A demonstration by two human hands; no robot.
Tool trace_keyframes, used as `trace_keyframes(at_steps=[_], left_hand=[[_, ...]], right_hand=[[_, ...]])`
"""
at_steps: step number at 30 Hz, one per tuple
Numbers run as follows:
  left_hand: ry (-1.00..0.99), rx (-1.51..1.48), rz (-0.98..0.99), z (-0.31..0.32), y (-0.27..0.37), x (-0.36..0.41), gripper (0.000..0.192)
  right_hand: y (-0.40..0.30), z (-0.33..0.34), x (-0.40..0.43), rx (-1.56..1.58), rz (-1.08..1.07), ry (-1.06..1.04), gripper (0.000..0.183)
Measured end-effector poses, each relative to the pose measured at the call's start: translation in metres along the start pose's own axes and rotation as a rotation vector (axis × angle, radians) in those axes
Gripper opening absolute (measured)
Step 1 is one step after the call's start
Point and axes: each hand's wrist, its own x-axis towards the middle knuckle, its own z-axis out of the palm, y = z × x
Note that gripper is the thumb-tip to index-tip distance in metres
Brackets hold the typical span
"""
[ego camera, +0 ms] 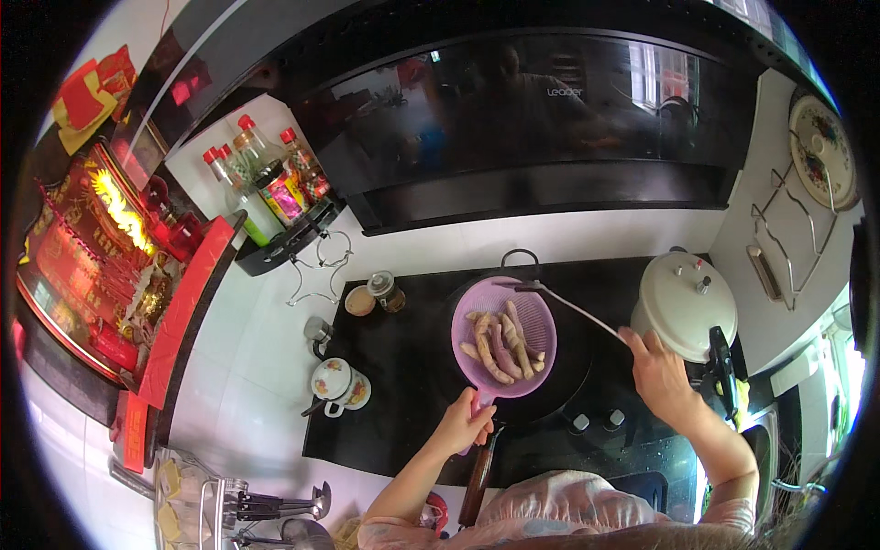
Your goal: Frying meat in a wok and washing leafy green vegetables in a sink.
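My left hand (462, 423) grips the handle of a purple plastic colander (540, 299). Inside it lie several long, curved, brownish-pink pieces of food (505, 347) whose kind I cannot tell. The colander is over a dark wok (574, 371), hiding much of it; the wok's brown handle (477, 485) points towards me. My right hand (658, 375) holds a long-handled utensil with a thin metal shaft (584, 311). Its dark head reaches the colander's far rim, and whether they touch is unclear.
A pressure cooker (677, 302) stands beside my right hand, its black handle (719, 364) facing me. Stove knobs (581, 422) sit right of the wok. At left are a floral enamel mug (350, 392) and small jars (385, 289). A range hood (536, 137) overhangs the black stovetop (405, 371).
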Motion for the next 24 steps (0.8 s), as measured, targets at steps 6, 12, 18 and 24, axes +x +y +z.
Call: trace_keyframes(at_steps=[6, 12, 18, 24], left_hand=[[0.067, -0.026, 0.092, -0.005, -0.006, 0.004, 0.022], [0.095, -0.08, 0.106, -0.003, -0.003, 0.006, 0.021], [0.116, -0.057, 0.139, 0.002, 0.002, 0.004, 0.02], [0.118, -0.166, 0.136, 0.004, 0.005, -0.003, 0.017]], right_hand=[[-0.021, 0.026, -0.036, 0.284, -0.033, 0.087, 0.043], [-0.041, 0.06, -0.061, 0.433, -0.041, -0.068, 0.047], [-0.057, 0.064, -0.07, 0.414, -0.003, -0.121, 0.051], [-0.047, 0.056, -0.069, 0.516, 0.048, 0.024, 0.045]])
